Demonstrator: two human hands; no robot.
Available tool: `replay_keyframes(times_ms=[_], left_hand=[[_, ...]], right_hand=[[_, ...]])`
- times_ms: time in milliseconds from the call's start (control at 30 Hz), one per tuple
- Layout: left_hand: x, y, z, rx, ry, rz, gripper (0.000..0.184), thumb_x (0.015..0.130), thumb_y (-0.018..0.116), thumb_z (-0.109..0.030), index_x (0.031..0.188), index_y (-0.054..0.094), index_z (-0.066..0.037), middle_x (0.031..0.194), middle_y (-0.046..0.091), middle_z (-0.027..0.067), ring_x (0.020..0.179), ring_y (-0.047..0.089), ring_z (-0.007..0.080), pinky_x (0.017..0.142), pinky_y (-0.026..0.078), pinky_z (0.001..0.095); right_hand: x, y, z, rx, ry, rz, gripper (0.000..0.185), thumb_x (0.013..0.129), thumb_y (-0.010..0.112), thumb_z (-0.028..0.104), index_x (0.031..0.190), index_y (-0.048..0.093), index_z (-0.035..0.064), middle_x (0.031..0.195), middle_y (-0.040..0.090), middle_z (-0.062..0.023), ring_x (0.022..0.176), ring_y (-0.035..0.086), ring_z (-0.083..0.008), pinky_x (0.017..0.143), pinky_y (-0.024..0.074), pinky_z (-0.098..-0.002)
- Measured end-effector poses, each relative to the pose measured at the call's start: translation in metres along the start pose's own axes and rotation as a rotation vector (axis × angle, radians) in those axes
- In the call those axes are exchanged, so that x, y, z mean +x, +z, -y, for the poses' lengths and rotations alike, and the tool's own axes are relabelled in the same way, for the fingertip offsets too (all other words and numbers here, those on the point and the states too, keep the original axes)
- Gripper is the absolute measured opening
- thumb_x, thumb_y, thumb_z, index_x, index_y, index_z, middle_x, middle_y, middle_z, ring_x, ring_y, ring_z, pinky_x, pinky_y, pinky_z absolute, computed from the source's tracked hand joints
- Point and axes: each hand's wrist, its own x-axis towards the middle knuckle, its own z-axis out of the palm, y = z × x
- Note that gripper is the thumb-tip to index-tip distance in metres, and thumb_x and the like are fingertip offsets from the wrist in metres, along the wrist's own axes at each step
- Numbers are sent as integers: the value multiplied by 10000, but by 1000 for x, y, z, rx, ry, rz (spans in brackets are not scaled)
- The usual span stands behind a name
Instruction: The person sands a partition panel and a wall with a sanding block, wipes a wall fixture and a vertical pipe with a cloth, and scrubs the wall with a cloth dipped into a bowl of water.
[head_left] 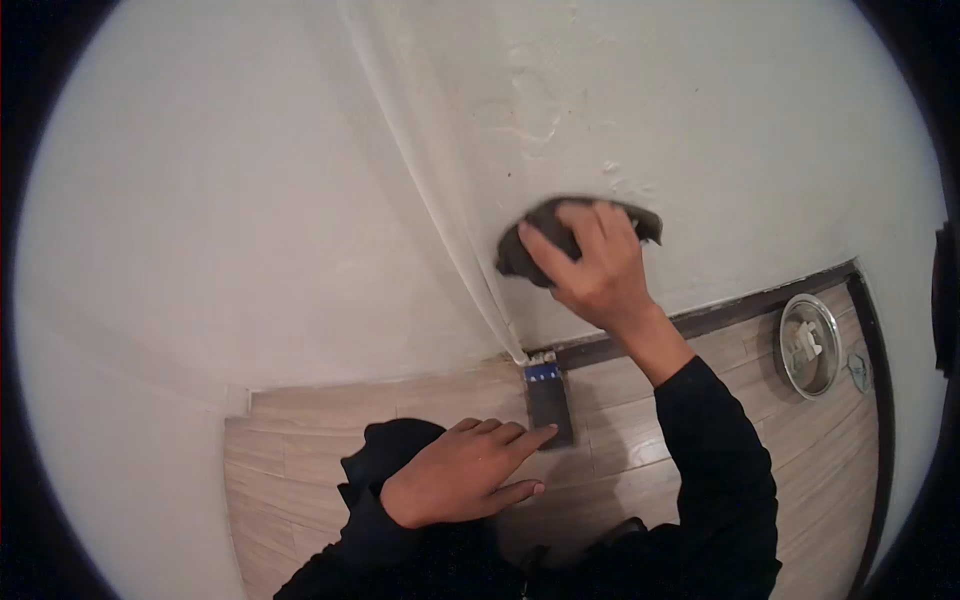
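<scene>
Matt dark sheet (pixel 553 222), shiny metal basin (pixel 818 378), wood-look floor (pixel 320 450), smooth wall (pixel 760 150) roughly blistered

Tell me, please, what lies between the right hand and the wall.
A dark pad, its material unclear, lies between the right hand and the wall; the head view shows this.

I look down on a plank-patterned floor (pixel 300 450). Far right, it carries a metal bowl (pixel 812 382) beside a small pale object (pixel 859 372); far centre, a dark, blue-ended strip (pixel 548 402).
</scene>
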Motion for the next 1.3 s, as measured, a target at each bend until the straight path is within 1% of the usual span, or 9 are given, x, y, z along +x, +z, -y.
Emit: replay_keyframes(times_ms=[200,433,567,667,700,867,1000,1233,1300], left_hand=[[17,6,-4,2,97,43,661,976,585,-429,1478,400,-42,1215,614,215,1136,590,401,1005,456,485],[11,-1,-5,72,25,-232,638,932,650,-387,1412,452,-18,1235,593,231,1169,562,411,1016,441,485],[4,-5,-8,-14,-155,-530,790,818,794,-252,1432,396,44,1390,484,292,1276,490,460,1096,383,482],[6,-3,-7,-249,-206,-718,1000,708,843,-161,1502,270,42,1492,371,267,1366,422,417,1119,376,425],[15,-3,-23,-451,-165,-775,792,743,762,-58,1446,402,-3,1395,516,187,1258,533,289,1037,452,427],[28,-20,-29,-196,-443,-176,683,772,800,-161,1378,521,-13,1338,559,274,1229,570,398,1024,476,423],[44,8,-7,-467,-354,-166,562,671,781,-40,1198,587,4,1062,682,142,997,664,243,901,515,369],[146,98,-38,-251,-114,-6,640,561,880,-123,1122,589,-26,981,678,172,952,678,365,835,535,427],[191,147,-60,-233,-21,74,625,586,896,-182,1118,603,-33,987,682,169,945,677,381,824,542,430]], right_hand=[[72,-11,-5,39,164,-306,252,712,679,105,962,706,112,949,578,-120,808,584,-289,639,498,-386],[-4,17,23,227,178,107,541,497,820,138,1022,694,103,991,601,-147,902,639,-333,721,535,-444],[-40,-4,38,843,572,392,396,675,778,135,1046,661,61,1063,622,-163,946,635,-373,809,527,-449],[-45,-52,61,1765,1209,405,491,897,752,358,1214,539,49,1115,600,-108,1022,550,-146,813,494,-316],[-44,-66,63,1974,1221,454,588,917,728,429,1301,464,71,1127,599,-121,1058,567,-182,824,524,-333],[-88,-114,13,1995,1323,829,685,967,588,562,1376,447,30,1219,610,-188,1024,668,-253,838,575,-374],[-194,-177,-93,1041,1464,571,457,991,617,388,1290,581,45,1102,699,-104,973,699,-190,792,562,-334],[-448,-371,-245,229,1679,-1380,139,943,585,159,1021,633,55,840,656,-77,735,633,-173,595,501,-308],[-495,-387,-241,100,1755,-1393,159,939,601,166,1043,635,51,855,657,-89,728,631,-177,587,491,-303]])
